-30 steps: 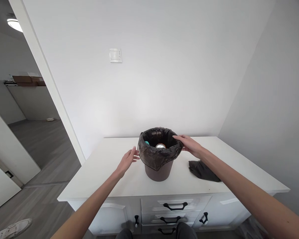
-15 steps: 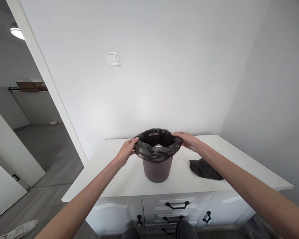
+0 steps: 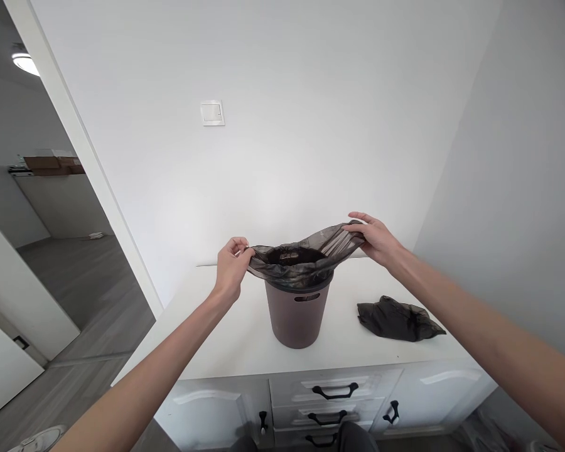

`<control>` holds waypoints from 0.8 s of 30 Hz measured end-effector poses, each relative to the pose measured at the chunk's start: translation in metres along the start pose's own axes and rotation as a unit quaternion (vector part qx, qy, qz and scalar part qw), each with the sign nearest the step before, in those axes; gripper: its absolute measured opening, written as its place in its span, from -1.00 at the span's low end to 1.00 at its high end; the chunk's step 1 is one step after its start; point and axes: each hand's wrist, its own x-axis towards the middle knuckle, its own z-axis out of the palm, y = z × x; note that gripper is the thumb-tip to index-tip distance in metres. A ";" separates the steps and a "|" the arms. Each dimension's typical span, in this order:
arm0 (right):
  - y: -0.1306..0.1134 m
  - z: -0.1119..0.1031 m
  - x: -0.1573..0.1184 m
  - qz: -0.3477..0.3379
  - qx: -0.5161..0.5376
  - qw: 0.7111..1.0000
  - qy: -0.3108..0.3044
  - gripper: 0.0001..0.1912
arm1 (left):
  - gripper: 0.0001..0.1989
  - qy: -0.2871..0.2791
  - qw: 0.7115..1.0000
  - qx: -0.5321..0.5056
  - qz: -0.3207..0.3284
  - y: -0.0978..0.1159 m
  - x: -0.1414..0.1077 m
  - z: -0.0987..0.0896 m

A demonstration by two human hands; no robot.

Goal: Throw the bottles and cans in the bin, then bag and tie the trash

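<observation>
A brown trash can (image 3: pixel 295 320) stands upright on the white cabinet top, a slotted handle hole showing near its rim. The black trash bag (image 3: pixel 306 267) lines it, its mouth stretched wide above the rim. My left hand (image 3: pixel 232 260) pinches the bag's edge at the left. On the other side my right hand (image 3: pixel 379 238) grips the bag's edge, pulled higher and out to the right, with the index finger sticking out. What lies inside the can is hidden by the bag.
A folded black plastic bag (image 3: pixel 398 319) lies on the cabinet top (image 3: pixel 353 348) to the right. Drawers with black handles (image 3: pixel 335 390) are below. The wall with a light switch (image 3: pixel 212 113) rises behind; a doorway opens at the left.
Both hands have pulled the bag's edge up and outward, the right hand farther. The bag's overhang has come off the can's outside, baring the rim and handle hole.
</observation>
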 end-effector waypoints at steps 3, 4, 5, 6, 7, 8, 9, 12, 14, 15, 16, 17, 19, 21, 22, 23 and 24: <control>-0.004 -0.009 0.001 -0.001 0.031 0.999 0.024 -0.50 | -0.77 0.027 0.999 -0.011 0.025 0.002 0.004 -0.004; -0.004 -0.011 0.001 0.001 0.035 0.999 0.029 -0.51 | -0.75 0.034 0.999 -0.014 0.027 0.001 0.005 -0.006; -0.004 -0.013 0.002 0.004 0.037 0.999 0.031 -0.51 | -0.74 0.039 0.999 -0.018 0.026 0.001 0.006 -0.006; -0.003 -0.015 0.002 0.005 0.037 0.999 0.032 -0.53 | -0.73 0.043 0.999 -0.022 0.022 0.000 0.007 -0.007; -0.003 -0.016 0.003 0.007 0.038 0.999 0.032 -0.54 | -0.72 0.046 0.998 -0.027 0.016 0.000 0.008 -0.007; -0.002 -0.016 0.004 0.009 0.042 0.999 0.031 -0.54 | -0.70 0.047 0.998 -0.030 0.010 -0.001 0.009 -0.007; -0.001 -0.017 0.005 0.010 0.048 0.998 0.031 -0.54 | -0.69 0.046 0.999 -0.030 0.005 -0.001 0.009 -0.006; -0.003 -0.017 0.009 0.016 0.075 0.997 0.032 -0.52 | -0.67 0.028 0.999 -0.018 0.008 0.000 0.012 -0.005; -0.007 -0.016 0.012 0.018 0.081 0.996 0.034 -0.50 | -0.68 0.013 1.000 -0.014 0.014 0.002 0.015 -0.004; -0.009 -0.014 0.013 0.018 0.080 0.996 0.037 -0.50 | -0.69 0.009 1.000 -0.016 0.013 0.003 0.017 -0.003; -0.010 -0.012 0.014 0.018 0.077 0.996 0.042 -0.50 | -0.68 0.008 1.000 -0.019 0.011 0.005 0.019 0.000; -0.012 -0.010 0.015 0.019 0.074 0.996 0.049 -0.50 | -0.67 0.009 1.000 -0.022 0.007 0.006 0.020 0.004; -0.013 -0.001 0.017 0.019 0.073 0.995 0.063 -0.51 | -0.65 0.011 1.000 -0.026 0.001 0.008 0.023 0.015; -0.012 0.011 0.017 0.015 0.079 0.995 0.064 -0.52 | -0.63 0.010 1.000 -0.025 0.000 0.011 0.025 0.030; -0.012 0.018 0.017 0.011 0.085 0.995 0.060 -0.53 | -0.62 0.009 1.000 -0.023 0.001 0.013 0.026 0.038; -0.012 0.025 0.017 0.007 0.091 0.994 0.052 -0.53 | -0.62 0.008 1.000 -0.020 0.003 0.015 0.026 0.045; -0.012 0.032 0.017 0.003 0.097 0.994 0.042 -0.53 | -0.62 0.008 1.000 -0.018 0.008 0.017 0.026 0.050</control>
